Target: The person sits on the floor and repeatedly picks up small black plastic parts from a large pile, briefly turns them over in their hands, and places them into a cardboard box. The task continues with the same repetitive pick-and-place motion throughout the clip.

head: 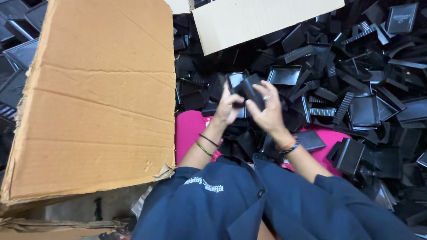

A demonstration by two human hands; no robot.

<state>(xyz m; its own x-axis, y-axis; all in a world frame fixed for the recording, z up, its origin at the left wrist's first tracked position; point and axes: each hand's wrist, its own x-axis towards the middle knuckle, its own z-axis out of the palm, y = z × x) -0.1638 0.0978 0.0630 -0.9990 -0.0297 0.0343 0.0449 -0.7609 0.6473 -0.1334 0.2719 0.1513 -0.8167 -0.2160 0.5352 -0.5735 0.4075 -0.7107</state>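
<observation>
Plastic part between both hands

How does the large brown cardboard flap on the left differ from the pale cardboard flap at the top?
The brown cardboard flap is darker, creased and ragged-edged; the pale cardboard flap is lighter, smoother and clean-edged. The brown one fills far more of the view. Both border the heap of black plastic parts.

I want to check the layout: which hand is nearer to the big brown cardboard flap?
Left. The left hand is just beside the cardboard flap, on its right edge side. The right hand is farther away, beyond the black plastic part both hold.
</observation>
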